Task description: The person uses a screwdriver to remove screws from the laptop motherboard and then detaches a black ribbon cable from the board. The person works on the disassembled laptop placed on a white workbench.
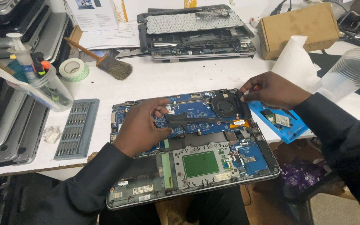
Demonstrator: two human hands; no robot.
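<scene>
Opened laptop base (196, 166) sits mid-table, front edge hanging off the near rim, blue mainboard (188, 109) exposed. The thing in hand is the fan + heatpipe assy: round black fan (226, 104) at about 1 o'clock on the board, dark heatpipe (196, 121) running from it toward 9 o'clock across the board centre. Left hand (140, 125) lies palm-down on the board, fingers curled loosely w/ tips pressing on the pipe's 9 o'clock end; not pinching anything I can see. Right hand (271, 89) comes in from 3 o'clock, thumb and forefinger pressed together on the fan housing's outer edge at its 2 o'clock corner. Judgement: assy is light, but the pipe looks thin, likely to bend or kink if levered; fan shell prob. stiff plastic, blades fragile. Best held at fan frame and at the plate end together, lifted level, not by mid-pipe. A fine fan cable may be attached; can't tell. Around: grey bit set (76, 128) at 9 o'clock, brush (105, 60) and tape roll (73, 68) at 11, blue tray (281, 123) w/ small parts at 3, second stripped laptop (196, 33) at 12.
</scene>
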